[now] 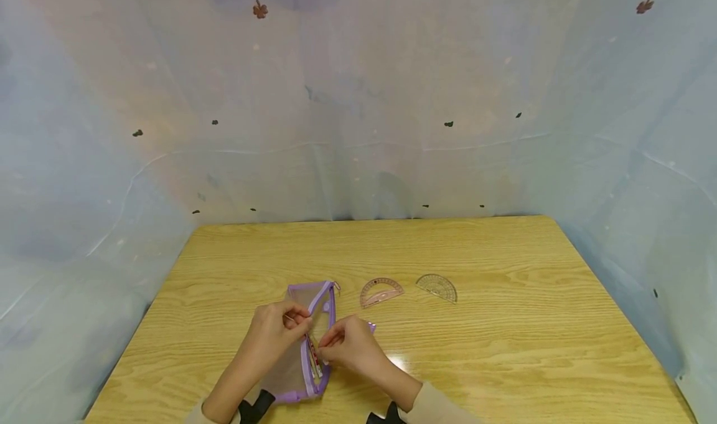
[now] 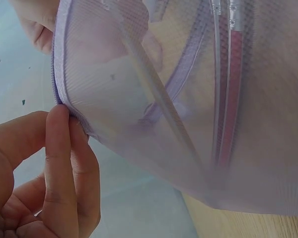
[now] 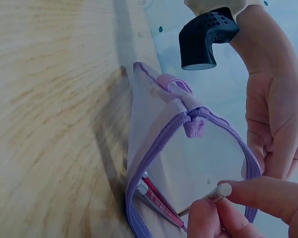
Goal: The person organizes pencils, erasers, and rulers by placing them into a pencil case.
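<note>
A purple-edged mesh zip pencil case lies at the left front of the table, its zip mouth spread. My left hand pinches the zip edge between thumb and fingers, holding it up. At the mouth, my right hand pinches the white eraser end of a pencil. Through the mesh in the left wrist view, that pencil's shaft slants down inside the case. Two red pencils with silver ferrules stand inside beside it.
A pink protractor and a clear protractor lie beyond the right hand. Just past that hand shows a small purple object, partly hidden by it. A patterned cloth hangs behind the wooden table.
</note>
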{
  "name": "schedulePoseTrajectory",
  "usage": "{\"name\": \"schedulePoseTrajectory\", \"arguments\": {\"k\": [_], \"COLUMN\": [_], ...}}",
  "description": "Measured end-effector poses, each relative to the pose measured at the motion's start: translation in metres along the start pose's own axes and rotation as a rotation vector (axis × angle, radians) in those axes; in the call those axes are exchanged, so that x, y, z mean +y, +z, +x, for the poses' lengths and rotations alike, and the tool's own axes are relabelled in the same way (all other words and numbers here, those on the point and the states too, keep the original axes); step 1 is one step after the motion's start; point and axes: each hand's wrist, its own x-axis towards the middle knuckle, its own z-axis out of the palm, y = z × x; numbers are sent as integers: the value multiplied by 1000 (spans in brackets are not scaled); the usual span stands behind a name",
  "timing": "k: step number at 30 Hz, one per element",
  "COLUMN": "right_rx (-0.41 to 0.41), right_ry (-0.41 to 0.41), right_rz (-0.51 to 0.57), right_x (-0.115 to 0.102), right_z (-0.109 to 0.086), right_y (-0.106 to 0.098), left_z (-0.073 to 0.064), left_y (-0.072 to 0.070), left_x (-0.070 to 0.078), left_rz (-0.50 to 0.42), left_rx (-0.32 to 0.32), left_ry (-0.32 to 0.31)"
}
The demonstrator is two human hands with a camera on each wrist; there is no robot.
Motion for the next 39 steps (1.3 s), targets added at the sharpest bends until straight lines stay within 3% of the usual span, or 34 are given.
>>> {"name": "schedulePoseTrajectory", "arguments": {"k": [10, 27, 39], "right_rx": [-72, -4, 24], "right_ry": [-9, -46, -76], "right_rz": [12, -48, -29], "right_x": [-2, 0, 1], "right_z": [-1, 0, 1], "right_y": [-1, -15, -24], "left_z": [0, -2, -1], "left_y": [-1, -2, -1], "left_x": [-1, 2, 1], "left_rz": [8, 1, -7], "left_rx": [0, 4, -1], "left_ry": [12, -3, -1]}}
